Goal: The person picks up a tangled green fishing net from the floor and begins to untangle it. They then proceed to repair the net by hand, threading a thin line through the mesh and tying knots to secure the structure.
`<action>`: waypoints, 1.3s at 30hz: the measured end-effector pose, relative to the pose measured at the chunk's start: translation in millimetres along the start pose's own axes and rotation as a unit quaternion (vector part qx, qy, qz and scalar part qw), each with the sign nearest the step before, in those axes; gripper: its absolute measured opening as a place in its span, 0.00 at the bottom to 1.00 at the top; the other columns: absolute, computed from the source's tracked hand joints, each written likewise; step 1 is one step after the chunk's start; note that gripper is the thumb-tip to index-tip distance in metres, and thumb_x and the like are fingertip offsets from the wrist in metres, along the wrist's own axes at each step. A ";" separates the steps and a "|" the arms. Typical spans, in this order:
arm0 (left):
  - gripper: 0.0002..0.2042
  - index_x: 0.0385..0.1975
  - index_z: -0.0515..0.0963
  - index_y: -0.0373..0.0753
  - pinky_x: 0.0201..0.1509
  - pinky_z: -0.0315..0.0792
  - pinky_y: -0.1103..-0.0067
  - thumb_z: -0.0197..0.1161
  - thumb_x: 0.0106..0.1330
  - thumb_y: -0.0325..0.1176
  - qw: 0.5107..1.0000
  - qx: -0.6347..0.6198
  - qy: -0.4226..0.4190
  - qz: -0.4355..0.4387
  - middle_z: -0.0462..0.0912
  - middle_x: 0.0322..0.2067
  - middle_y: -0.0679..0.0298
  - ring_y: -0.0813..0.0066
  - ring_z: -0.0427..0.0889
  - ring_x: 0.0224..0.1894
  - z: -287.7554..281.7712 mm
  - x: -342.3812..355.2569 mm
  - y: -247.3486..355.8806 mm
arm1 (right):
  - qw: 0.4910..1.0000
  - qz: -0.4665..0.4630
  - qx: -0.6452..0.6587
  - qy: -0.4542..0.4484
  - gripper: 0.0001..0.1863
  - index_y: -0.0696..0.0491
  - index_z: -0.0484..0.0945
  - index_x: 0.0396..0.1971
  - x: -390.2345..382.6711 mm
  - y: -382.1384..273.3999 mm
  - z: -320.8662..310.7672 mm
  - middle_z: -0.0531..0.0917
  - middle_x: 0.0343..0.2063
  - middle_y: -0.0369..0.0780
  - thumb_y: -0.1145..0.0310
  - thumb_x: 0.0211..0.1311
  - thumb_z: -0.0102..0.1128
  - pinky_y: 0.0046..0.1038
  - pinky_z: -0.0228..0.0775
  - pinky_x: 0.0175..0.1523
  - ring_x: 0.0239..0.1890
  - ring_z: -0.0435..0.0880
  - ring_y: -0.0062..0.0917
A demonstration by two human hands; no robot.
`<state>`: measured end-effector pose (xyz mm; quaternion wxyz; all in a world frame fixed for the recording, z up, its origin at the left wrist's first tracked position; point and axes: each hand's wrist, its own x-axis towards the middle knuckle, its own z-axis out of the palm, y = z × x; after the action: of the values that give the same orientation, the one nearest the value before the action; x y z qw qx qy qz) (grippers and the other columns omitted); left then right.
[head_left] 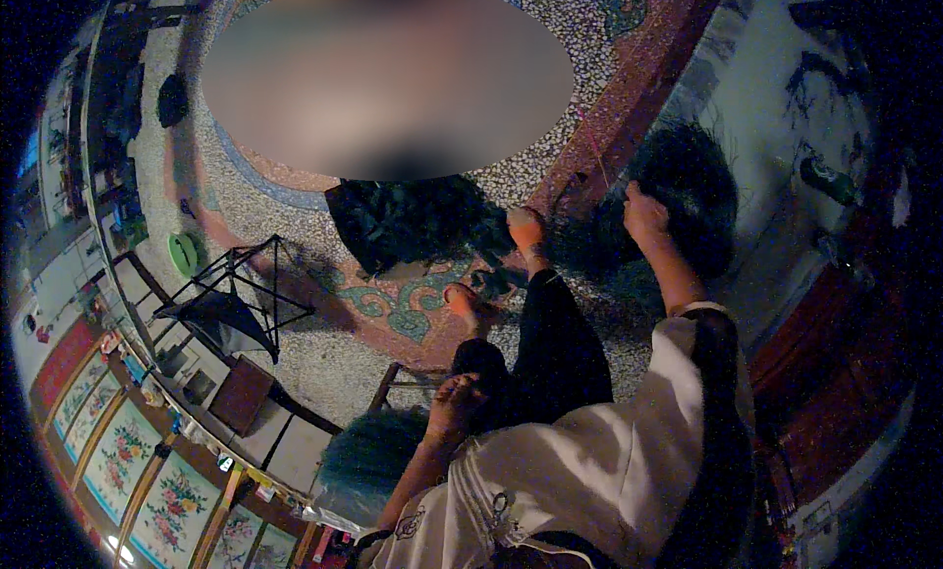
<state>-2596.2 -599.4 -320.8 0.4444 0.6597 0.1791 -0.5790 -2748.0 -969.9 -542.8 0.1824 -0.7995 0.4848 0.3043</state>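
Observation:
My left hand [455, 406] rests by my left knee, fingers curled closed; whatever may be in them is hidden. Just below it, a bundle of fine teal strands [368, 456] lies beside my forearm. My right hand [645, 215] reaches out to the right, its fingers drawn together at the edge of a large heap of dark green bristly strands [697, 191]. What it pinches is too small to make out. In front of my bare feet, a dark pile of short leafy-looking pieces [417, 225] covers part of the floor.
A black folding stool frame [236, 299] stands to the left, with a light green round dish [183, 254] near it. A green bottle [830, 181] is at the far right. Flower-painted panels [123, 436] line the lower left. A blurred oval hides the top middle.

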 end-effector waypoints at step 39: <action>0.13 0.33 0.71 0.36 0.29 0.63 0.86 0.48 0.62 0.40 0.996 0.030 0.031 -0.079 0.70 0.20 0.71 0.83 0.67 0.23 14.1 10.4 9.8 | 0.988 -0.102 -0.029 0.109 0.36 0.46 0.49 0.58 11.8 -7.6 -40.0 0.43 0.61 0.41 0.60 0.50 0.54 0.46 0.46 0.58 0.62 0.44 0.39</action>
<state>-2594.6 -618.7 -325.7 0.3720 0.6738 0.2269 -0.5967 -2724.8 -997.7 -520.7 0.1351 -0.8780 0.4088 0.2093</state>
